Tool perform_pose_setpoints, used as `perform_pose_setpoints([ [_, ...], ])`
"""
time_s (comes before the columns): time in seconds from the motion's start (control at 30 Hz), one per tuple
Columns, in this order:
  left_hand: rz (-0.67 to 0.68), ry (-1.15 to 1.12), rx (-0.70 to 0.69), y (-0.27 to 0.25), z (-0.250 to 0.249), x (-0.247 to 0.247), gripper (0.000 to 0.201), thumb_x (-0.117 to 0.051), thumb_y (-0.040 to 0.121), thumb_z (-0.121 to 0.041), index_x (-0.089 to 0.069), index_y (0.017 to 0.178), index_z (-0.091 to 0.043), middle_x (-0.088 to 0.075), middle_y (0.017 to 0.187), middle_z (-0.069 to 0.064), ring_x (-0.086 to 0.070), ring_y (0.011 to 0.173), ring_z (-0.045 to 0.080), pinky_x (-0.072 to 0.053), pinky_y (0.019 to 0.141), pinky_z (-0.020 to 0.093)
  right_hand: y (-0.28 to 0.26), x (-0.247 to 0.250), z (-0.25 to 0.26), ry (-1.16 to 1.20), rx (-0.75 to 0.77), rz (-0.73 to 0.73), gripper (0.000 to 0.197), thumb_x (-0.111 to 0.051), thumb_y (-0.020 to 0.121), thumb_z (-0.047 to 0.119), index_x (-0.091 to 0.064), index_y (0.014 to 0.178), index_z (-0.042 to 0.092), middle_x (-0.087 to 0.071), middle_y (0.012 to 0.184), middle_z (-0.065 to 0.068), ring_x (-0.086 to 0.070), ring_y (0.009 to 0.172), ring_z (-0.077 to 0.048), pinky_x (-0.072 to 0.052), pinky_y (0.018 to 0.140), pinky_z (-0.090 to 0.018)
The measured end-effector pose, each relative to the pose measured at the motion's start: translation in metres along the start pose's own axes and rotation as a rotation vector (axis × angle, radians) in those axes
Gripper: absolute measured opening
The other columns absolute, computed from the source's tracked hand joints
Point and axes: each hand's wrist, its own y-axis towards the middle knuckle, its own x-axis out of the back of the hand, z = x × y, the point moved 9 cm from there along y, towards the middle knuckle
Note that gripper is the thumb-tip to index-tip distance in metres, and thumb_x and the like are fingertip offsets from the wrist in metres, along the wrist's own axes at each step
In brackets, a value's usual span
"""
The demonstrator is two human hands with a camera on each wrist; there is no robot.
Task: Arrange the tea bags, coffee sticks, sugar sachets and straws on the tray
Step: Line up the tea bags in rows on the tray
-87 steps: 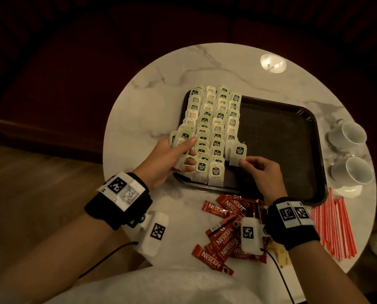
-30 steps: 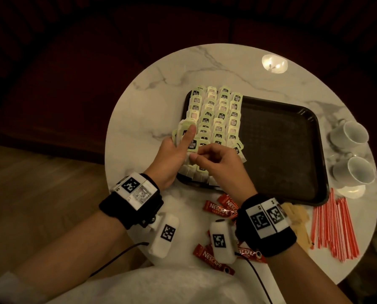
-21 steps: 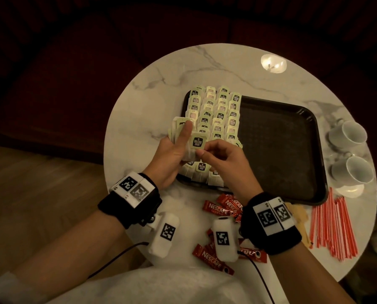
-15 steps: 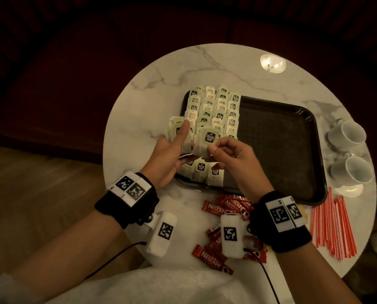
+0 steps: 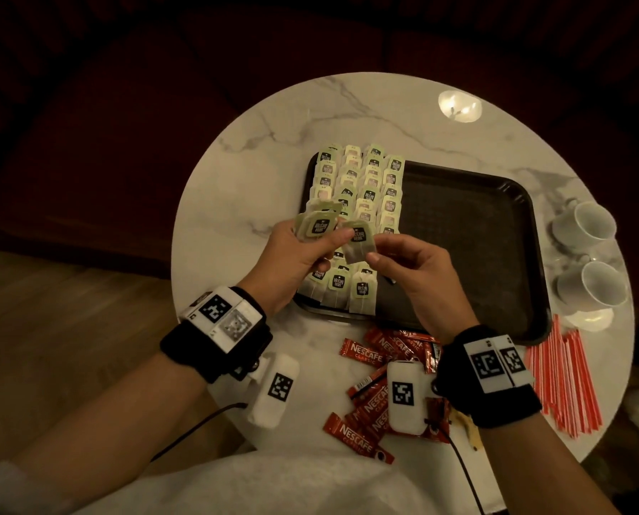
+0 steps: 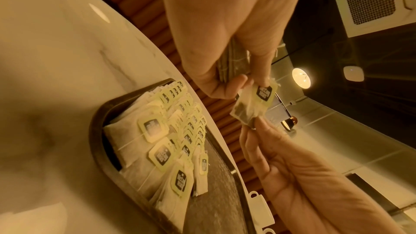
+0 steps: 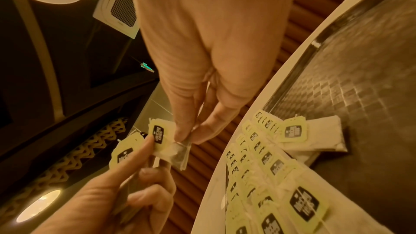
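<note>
My left hand [image 5: 320, 247] grips a small stack of tea bags [image 5: 317, 225] just above the near left corner of the black tray [image 5: 470, 232]. My right hand [image 5: 379, 250] pinches the lower corner of a single tea bag [image 5: 359, 242] right beside that stack; the left thumb touches its tag. In the left wrist view this tea bag [image 6: 253, 106] hangs between both hands. Rows of tea bags [image 5: 362, 184] with green tags cover the tray's left part. Red coffee sticks [image 5: 375, 362] lie in front of the tray, red straws [image 5: 567, 377] at its right.
Two white cups [image 5: 585, 226] and a saucer stand at the table's right edge. A lit candle [image 5: 459, 105] sits at the back. A brownish sachet [image 5: 468, 431] shows under my right wrist. The tray's right part is bare.
My right hand reached to the stack in my left hand, took one tea bag and drew it a little to the right. Both hands rose slightly above the tray.
</note>
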Motion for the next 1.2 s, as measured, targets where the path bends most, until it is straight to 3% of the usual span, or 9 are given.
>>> perform_pose_setpoints([
  [0.23, 0.012, -0.026, 0.032, 0.001, 0.004, -0.001, 0.009, -0.068, 0.086, -0.01, -0.068, 0.094, -0.01, -0.06, 0.08, 0.003, -0.046, 0.06, 0.006, -0.038, 0.05, 0.018, -0.003, 0.005, 0.003, -0.044, 0.016, -0.008, 0.018, -0.069, 0.087, 0.013, -0.073, 0.104, 0.012, -0.075, 0.099, 0.002, -0.068, 0.092, -0.003, -0.051, 0.08, -0.016],
  [0.4, 0.083, 0.028, 0.057, -0.002, 0.005, -0.008, 0.031, -0.072, 0.075, -0.026, -0.069, 0.1, -0.007, -0.061, 0.086, 0.01, -0.047, 0.066, 0.01, -0.035, 0.05, 0.02, -0.002, 0.009, 0.003, -0.091, 0.008, 0.034, 0.015, -0.067, 0.088, 0.016, -0.072, 0.103, 0.017, -0.074, 0.103, 0.004, -0.069, 0.1, -0.009, -0.053, 0.091, -0.024],
  [0.57, 0.053, 0.041, 0.041, -0.001, 0.004, -0.005, 0.025, -0.073, 0.072, -0.025, -0.071, 0.093, -0.012, -0.064, 0.091, 0.011, -0.049, 0.074, 0.016, -0.038, 0.051, 0.02, 0.0, 0.02, 0.002, -0.101, 0.023, 0.009, 0.017, -0.064, 0.091, 0.018, -0.071, 0.105, 0.012, -0.074, 0.104, 0.001, -0.068, 0.098, -0.011, -0.055, 0.086, -0.024],
  [0.73, -0.003, 0.061, 0.058, 0.002, 0.01, 0.006, 0.021, -0.071, 0.084, -0.016, -0.069, 0.105, -0.011, -0.066, 0.079, -0.007, -0.051, 0.063, 0.004, -0.04, 0.049, 0.017, 0.01, 0.061, -0.032, -0.147, -0.139, -0.207, 0.011, -0.059, 0.097, 0.021, -0.07, 0.101, 0.022, -0.072, 0.104, 0.005, -0.064, 0.097, -0.01, -0.047, 0.078, -0.022],
  [0.83, -0.049, 0.06, 0.068, 0.004, 0.014, 0.014, 0.016, -0.07, 0.086, -0.016, -0.07, 0.101, -0.013, -0.066, 0.074, -0.01, -0.05, 0.059, 0.003, -0.039, 0.047, 0.016, 0.018, 0.076, -0.061, -0.224, -0.294, -0.232, 0.012, -0.058, 0.098, 0.02, -0.068, 0.094, 0.023, -0.069, 0.1, 0.004, -0.062, 0.098, -0.012, -0.045, 0.073, -0.024],
  [0.9, -0.062, 0.051, 0.072, 0.003, 0.015, 0.016, 0.012, -0.07, 0.086, -0.015, -0.07, 0.098, -0.014, -0.066, 0.073, -0.01, -0.05, 0.058, 0.002, -0.039, 0.046, 0.016, 0.023, 0.079, -0.078, -0.29, -0.365, -0.198, 0.012, -0.059, 0.097, 0.02, -0.069, 0.091, 0.022, -0.07, 0.101, 0.001, -0.063, 0.098, -0.016, -0.049, 0.077, -0.028],
  [0.97, -0.061, 0.051, 0.076, 0.003, 0.015, 0.015, 0.011, -0.069, 0.086, -0.015, -0.069, 0.097, -0.014, -0.066, 0.072, -0.011, -0.05, 0.058, 0.002, -0.038, 0.046, 0.016, 0.027, 0.08, -0.089, -0.382, -0.396, -0.171, 0.01, -0.061, 0.096, 0.022, -0.07, 0.091, 0.022, -0.071, 0.101, -0.001, -0.065, 0.099, -0.02, -0.053, 0.088, -0.038],
  [1.07, -0.053, 0.056, 0.083, 0.002, 0.016, 0.014, 0.01, -0.069, 0.087, -0.015, -0.069, 0.097, -0.014, -0.066, 0.07, -0.012, -0.049, 0.057, 0.002, -0.038, 0.046, 0.016, 0.03, 0.083, -0.094, -0.466, -0.394, -0.201, 0.006, -0.064, 0.093, 0.024, -0.069, 0.096, 0.022, -0.07, 0.102, 0.001, -0.064, 0.102, -0.02, -0.051, 0.096, -0.042],
  [1.2, -0.063, 0.064, 0.102, 0.0, 0.019, 0.017, 0.011, -0.069, 0.087, -0.017, -0.068, 0.097, -0.014, -0.065, 0.07, -0.012, -0.05, 0.058, 0.002, -0.038, 0.047, 0.016, 0.028, 0.074, -0.088, -0.502, -0.383, -0.2, 0.028, -0.064, 0.093, 0.026, -0.06, 0.12, 0.02, -0.063, 0.112, 0.004, -0.058, 0.106, -0.016, -0.048, 0.097, -0.038],
])
